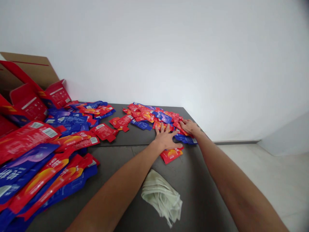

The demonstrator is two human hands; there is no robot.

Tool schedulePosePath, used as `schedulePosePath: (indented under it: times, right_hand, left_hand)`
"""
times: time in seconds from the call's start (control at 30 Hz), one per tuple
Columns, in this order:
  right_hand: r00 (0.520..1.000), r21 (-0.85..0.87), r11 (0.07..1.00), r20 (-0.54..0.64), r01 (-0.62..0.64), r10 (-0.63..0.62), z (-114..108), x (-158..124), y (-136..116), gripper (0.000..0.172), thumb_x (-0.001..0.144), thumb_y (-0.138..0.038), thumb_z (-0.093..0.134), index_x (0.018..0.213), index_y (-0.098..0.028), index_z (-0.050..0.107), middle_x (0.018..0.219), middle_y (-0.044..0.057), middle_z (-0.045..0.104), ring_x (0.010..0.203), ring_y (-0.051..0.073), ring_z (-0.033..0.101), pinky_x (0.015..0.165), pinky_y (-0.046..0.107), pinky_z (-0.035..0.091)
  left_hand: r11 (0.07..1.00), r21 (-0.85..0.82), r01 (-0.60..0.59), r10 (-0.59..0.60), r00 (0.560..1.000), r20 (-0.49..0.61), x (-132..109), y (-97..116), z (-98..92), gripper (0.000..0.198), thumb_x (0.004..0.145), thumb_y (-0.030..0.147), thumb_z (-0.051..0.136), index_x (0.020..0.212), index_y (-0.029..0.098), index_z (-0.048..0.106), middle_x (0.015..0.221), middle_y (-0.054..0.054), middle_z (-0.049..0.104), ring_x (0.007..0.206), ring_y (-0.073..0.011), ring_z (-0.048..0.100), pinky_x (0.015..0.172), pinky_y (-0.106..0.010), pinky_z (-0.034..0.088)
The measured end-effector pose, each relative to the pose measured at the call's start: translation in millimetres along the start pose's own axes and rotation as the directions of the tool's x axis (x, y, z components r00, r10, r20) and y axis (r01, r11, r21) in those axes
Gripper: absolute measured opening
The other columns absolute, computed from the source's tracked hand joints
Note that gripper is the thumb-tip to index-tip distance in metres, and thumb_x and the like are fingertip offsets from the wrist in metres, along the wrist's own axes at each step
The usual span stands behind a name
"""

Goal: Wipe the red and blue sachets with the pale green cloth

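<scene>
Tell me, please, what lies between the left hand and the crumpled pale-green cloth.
The head view shows a flat red-and-orange pouch beside the left hand, then bare dark-grey tabletop up to the cloth.

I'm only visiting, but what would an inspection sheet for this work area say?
Surface: dark table, with a seam running across it.
Things at hand: red and blue packets, some piled near the hands, many more at the left.
Clutter: bunched pale cloth nearest the viewer; open cardboard packaging at far left.
Hands: left hand spread at the pile's near edge; right hand at its right end, apparently touching packets.
Cables: nothing seen.
Surroundings: white wall behind, pale floor at right.
</scene>
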State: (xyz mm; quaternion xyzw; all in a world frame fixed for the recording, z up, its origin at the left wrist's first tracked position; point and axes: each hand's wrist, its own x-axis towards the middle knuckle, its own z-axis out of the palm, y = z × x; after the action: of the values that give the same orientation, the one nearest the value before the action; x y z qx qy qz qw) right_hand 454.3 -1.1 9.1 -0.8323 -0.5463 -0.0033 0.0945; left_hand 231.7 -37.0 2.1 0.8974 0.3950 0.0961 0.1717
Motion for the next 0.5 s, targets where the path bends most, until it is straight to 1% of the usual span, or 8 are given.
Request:
schedulePosePath:
  times: [0.13,0.27,0.4,0.5]
  right_hand:
    - [0.997,0.039,0.999,0.081,0.007,-0.010,-8,-25,-13,0.056,0.097,-0.061,0.029,0.138,-0.034,0.056,0.145,0.012,0.048,0.128,0.042,0.046,0.102,0.065,0.034]
    - [0.996,0.059,0.998,0.087,0.012,-0.018,-12,-57,-36,0.053,0.098,-0.060,0.026,0.134,-0.038,0.058,0.147,0.009,0.047,0.130,0.042,0.042,0.100,0.070,0.031]
    - [0.996,0.070,0.997,0.084,0.033,-0.039,-16,-91,-64,0.052,0.098,-0.058,0.027,0.134,-0.036,0.058,0.147,0.009,0.047,0.130,0.042,0.042,0.099,0.070,0.031]
    - [0.995,0.074,0.995,0.072,0.066,-0.072,-19,-119,-84,0.051,0.098,-0.057,0.026,0.134,-0.037,0.057,0.147,0.008,0.046,0.129,0.041,0.043,0.098,0.070,0.032]
  left_hand:
    - [1.000,0.013,0.003,-0.003,1.000,-0.010,-17,-8,-6.1,0.088,0.069,0.086,0.051,0.148,0.047,0.038,0.167,-0.003,0.014,0.149,-0.0495,0.001,0.109,-0.076,-0.007]
    - [1.000,0.027,0.003,-0.002,1.000,-0.031,-45,-20,-14.7,0.078,0.074,0.080,0.053,0.145,0.049,0.042,0.166,-0.002,0.021,0.149,-0.0493,0.007,0.109,-0.077,-0.003]
    - [0.998,0.044,0.046,-0.043,0.996,-0.079,-79,-30,-22.8,0.056,0.087,0.063,0.050,0.141,0.050,0.047,0.163,-0.001,0.029,0.149,-0.0442,0.015,0.112,-0.074,0.003]
    - [0.995,0.055,0.085,-0.078,0.991,-0.113,-108,-37,-27.4,0.046,0.092,0.049,0.049,0.138,0.049,0.051,0.161,0.000,0.033,0.148,-0.0415,0.019,0.113,-0.072,0.007]
